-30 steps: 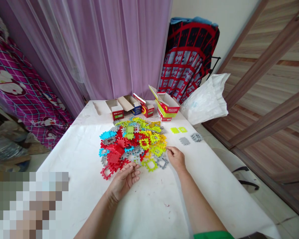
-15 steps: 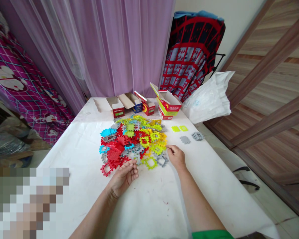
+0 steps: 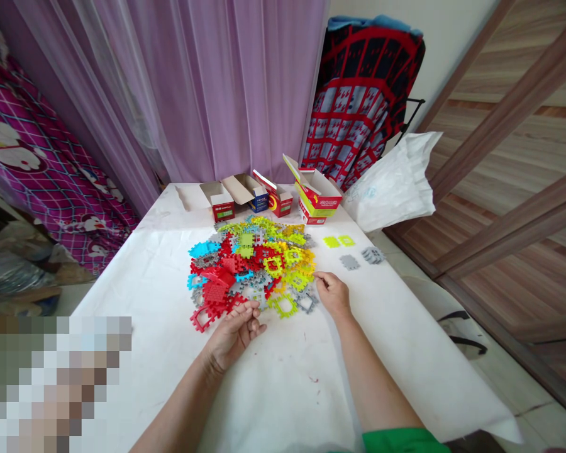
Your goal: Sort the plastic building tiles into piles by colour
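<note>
Little has moved since the earlier frames: both hands stay at the near edge of the pile of plastic interlocking tiles (image 3: 252,267), the left hand having curled its fingers in a shade more, while the view itself has shifted slightly.

The left hand (image 3: 233,333) lies on the white desk (image 3: 283,390) with its fingers loosely bent, fingertips touching the near rim of the pile beside a red tile (image 3: 202,319); whether it pinches a piece I cannot tell. The right hand (image 3: 334,294) rests at the pile's near right corner, fingers curled toward the thumb, just beside a grey frame tile (image 3: 306,302) and a lime frame tile (image 3: 283,306); whether it has hold of anything is also unclear.

The pile lies directly beyond both hands, spreading farther across the desk than it runs front to back. The lime frame sits between the two hands, about equally close to each; the grey one is nearer the right.

Apart to the right lie two lime tiles (image 3: 338,241) and two grey tiles (image 3: 361,258), nearer the right hand. Open cardboard boxes (image 3: 273,198) stand along the far edge, with a white plastic bag (image 3: 396,185) at the far right.
</note>
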`<state>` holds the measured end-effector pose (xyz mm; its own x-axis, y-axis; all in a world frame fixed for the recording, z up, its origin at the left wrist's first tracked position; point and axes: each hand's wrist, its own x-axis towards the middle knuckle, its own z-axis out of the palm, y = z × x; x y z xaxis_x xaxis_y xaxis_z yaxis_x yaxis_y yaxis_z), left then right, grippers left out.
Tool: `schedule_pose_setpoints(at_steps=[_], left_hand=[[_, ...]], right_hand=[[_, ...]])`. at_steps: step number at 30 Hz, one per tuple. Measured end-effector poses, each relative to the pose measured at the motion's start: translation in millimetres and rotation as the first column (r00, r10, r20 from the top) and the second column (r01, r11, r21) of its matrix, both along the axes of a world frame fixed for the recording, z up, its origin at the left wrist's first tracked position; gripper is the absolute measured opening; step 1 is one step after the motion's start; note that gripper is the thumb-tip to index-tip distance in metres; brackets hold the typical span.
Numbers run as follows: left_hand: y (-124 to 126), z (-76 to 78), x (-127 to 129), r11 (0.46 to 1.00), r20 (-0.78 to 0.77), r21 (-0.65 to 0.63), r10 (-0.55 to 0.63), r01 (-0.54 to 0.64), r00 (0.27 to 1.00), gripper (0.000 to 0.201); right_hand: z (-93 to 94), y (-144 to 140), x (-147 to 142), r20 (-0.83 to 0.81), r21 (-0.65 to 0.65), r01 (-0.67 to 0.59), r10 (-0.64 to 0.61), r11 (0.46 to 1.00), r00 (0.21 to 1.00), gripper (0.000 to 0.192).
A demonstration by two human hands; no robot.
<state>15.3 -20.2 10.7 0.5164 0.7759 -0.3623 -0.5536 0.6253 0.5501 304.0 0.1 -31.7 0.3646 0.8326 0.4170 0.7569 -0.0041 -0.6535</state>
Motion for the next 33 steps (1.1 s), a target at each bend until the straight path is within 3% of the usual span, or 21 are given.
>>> schedule_pose_setpoints(at_steps=[21, 33], left_hand=[[3, -0.6, -1, 0.999, 0.013, -0.021, -0.033, 0.033, 0.999, 0.018], [2, -1.0, -2, 0.999, 0.014, -0.007, -0.046, 0.046, 0.999, 0.017]], right_hand=[[6.0, -4, -3, -0.008, -0.029, 0.012, -0.012, 1.0, 1.0, 0.029], [11.2, -30, -21, -0.042, -0.019, -0.062, 0.062, 0.998, 0.997, 0.027]])
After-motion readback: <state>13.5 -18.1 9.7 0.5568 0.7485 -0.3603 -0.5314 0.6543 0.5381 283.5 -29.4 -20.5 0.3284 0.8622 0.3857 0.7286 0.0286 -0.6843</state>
